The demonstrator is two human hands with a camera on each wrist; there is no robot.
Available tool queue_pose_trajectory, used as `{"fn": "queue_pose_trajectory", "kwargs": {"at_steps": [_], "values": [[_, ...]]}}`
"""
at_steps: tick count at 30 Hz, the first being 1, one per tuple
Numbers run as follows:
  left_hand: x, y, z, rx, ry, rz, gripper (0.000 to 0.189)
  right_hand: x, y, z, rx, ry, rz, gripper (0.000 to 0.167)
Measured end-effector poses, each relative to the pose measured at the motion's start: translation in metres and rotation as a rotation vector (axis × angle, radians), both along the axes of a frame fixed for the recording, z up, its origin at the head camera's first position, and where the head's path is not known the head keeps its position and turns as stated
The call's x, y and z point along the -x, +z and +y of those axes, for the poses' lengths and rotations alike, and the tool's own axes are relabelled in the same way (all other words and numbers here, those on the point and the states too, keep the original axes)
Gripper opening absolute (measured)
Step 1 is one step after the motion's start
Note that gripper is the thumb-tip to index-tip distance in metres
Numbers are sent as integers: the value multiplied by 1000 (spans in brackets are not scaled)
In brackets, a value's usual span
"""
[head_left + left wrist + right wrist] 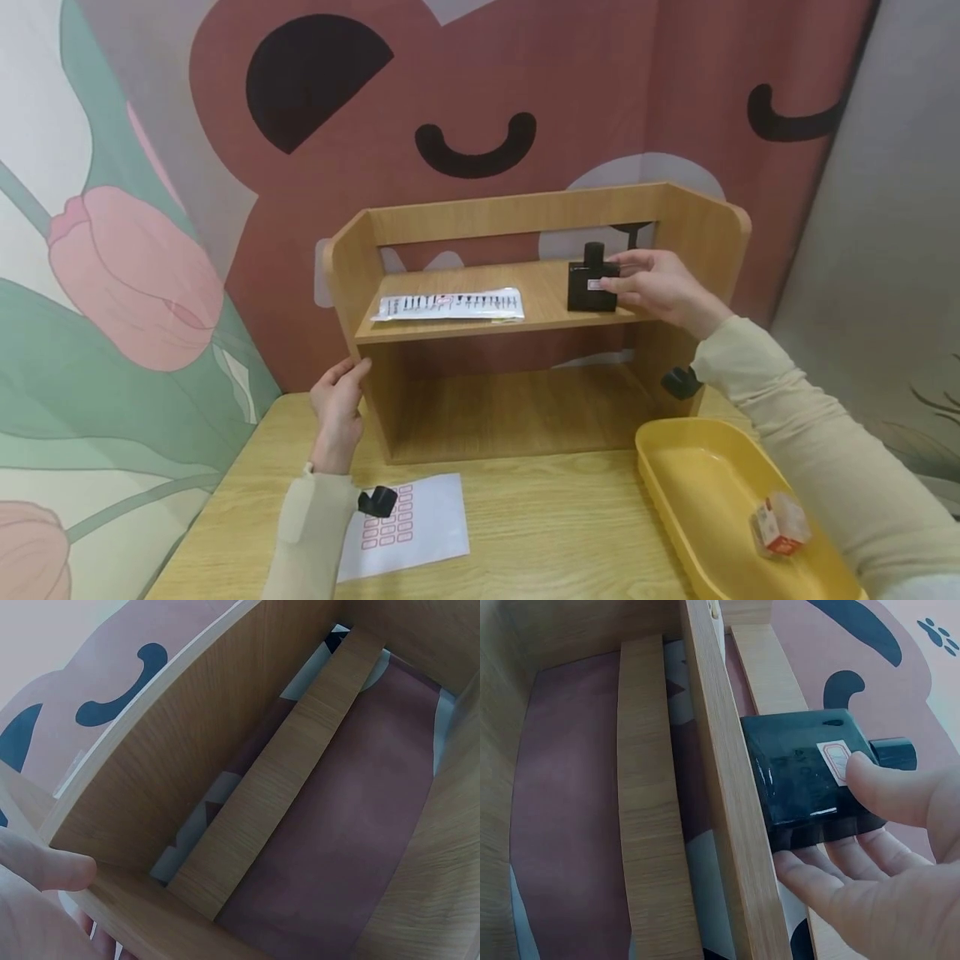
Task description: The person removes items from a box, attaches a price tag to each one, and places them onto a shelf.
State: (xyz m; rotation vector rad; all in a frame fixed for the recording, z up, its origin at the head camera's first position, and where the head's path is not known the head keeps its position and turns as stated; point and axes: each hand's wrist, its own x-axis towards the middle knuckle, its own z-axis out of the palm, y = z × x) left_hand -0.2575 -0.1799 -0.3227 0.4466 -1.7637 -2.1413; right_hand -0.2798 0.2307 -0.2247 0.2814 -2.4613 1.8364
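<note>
My right hand [667, 292] holds a black, square perfume bottle [581, 292] upright at the right end of the upper board of a small wooden shelf [480, 332]. In the right wrist view the thumb lies by a white label [835, 761] with a red border, and the fingers are round the far side of the bottle. My left hand [340, 406] grips the front edge of the shelf's left side panel, thumb [71, 870] on the inner face and fingers partly hidden behind it. Left on the upper board lies a flat white packet [450, 306] with dark print.
A yellow tray [678, 429] stands at the right front, with a small clear and red box [780, 525] in it. On the table [547, 533], a white sheet [438, 517] of red-bordered labels lies partly under my left forearm. A patterned curtain [465, 83] hangs behind the shelf.
</note>
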Motion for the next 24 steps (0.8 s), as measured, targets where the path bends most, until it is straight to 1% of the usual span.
{"fn": "queue_pose_trajectory", "kwargs": {"at_steps": [5,9,16,24], "values": [[0,0,0,5,-1,3,52,4,1,2,-65,21,19,54],[1,-1,0,6,5,1,51,7,2,5,-92,38,27,52],[2,-2,-1,8,5,0,51,12,3,9,-131,53,6,56],[2,-2,-1,14,4,6,51,15,5,11,-193,59,4,58]]}}
